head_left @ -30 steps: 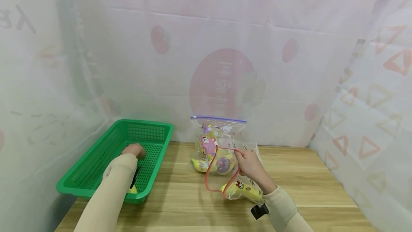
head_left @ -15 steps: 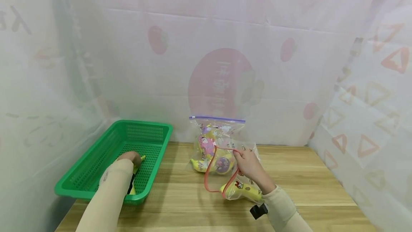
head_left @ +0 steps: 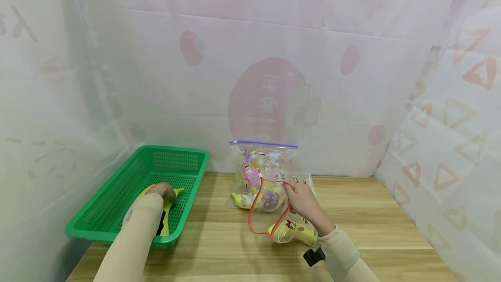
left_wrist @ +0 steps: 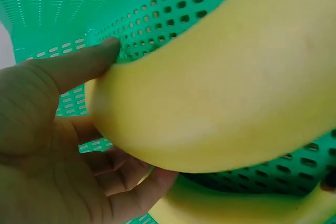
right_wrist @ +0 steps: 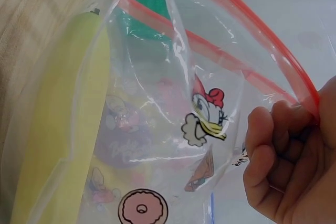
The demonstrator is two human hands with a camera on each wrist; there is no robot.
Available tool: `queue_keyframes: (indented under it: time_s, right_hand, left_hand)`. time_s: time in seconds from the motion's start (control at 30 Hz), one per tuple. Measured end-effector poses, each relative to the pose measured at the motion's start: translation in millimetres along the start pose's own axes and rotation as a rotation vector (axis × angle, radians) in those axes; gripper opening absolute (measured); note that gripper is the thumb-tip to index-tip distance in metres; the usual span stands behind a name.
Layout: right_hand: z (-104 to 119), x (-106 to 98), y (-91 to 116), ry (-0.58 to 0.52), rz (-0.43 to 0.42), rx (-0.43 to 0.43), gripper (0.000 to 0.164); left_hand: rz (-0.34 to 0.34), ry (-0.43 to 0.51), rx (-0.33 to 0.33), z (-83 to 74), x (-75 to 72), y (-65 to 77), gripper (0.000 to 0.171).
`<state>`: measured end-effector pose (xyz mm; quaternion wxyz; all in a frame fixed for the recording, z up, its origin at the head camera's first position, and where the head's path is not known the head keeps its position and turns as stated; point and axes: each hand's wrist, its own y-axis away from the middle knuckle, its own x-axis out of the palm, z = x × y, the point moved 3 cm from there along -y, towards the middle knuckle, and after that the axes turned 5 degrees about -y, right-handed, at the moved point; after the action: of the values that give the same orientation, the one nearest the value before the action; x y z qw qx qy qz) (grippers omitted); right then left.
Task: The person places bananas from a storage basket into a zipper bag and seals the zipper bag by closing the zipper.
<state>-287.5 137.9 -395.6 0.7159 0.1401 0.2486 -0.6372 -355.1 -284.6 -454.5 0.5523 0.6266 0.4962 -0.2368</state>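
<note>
Left hand (left_wrist: 58, 150): holds first banana (left_wrist: 210, 87) in green basket (head_left: 90, 233) | Right hand (head_left: 303, 203): pinches gaping red-zip bag (right_wrist: 207, 114) on tabletop (head_left: 219, 247) | Bagged: second banana (right_wrist: 63, 119) there, third banana (head_left: 242, 201) in purple-zip bag (head_left: 252, 175) | Unbagged: first banana, fourth banana (left_wrist: 226, 208) in basket

At left before you, a green basket (head_left: 194, 195) is smooth, perforated plastic with a faint gloss; the yellow banana (left_wrist: 220, 98) in your left fingers (left_wrist: 139, 192) is smooth, with a soft sheen. At right, your near bag (right_wrist: 152, 150) is clear, creased plastic film, edged by a glossy red strip (right_wrist: 262, 22). The far bag (head_left: 285, 155) is clear, shiny plastic. Your worktop (head_left: 219, 251) shows wood grain; your pale sleeves (head_left: 133, 234) look like matt cloth.
</note>
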Motion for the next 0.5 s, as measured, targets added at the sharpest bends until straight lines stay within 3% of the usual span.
queue_keyframes:
  time_s: [0.1, 0.27, 0.5]
  right_hand:
    - [-0.3, 0.5, -0.5, 0.000, 0.004, 0.000, 0.049]
    - [0.2, 0.8, -1.0, -0.011, 0.016, 0.003, 0.049]
    - [1.5, 1.5, -0.6, 0.002, 0.015, 0.005, 0.049]
  left_hand:
    - [-0.014, 0.068, 0.012, -1.3, -3.4, 1.5, 0.044]
    - [-0.021, 0.168, 0.031, -3.4, -7.0, 0.7, 0.037]
    - [-0.076, 0.216, 0.076, -4.1, -10.5, 3.9, 0.040]
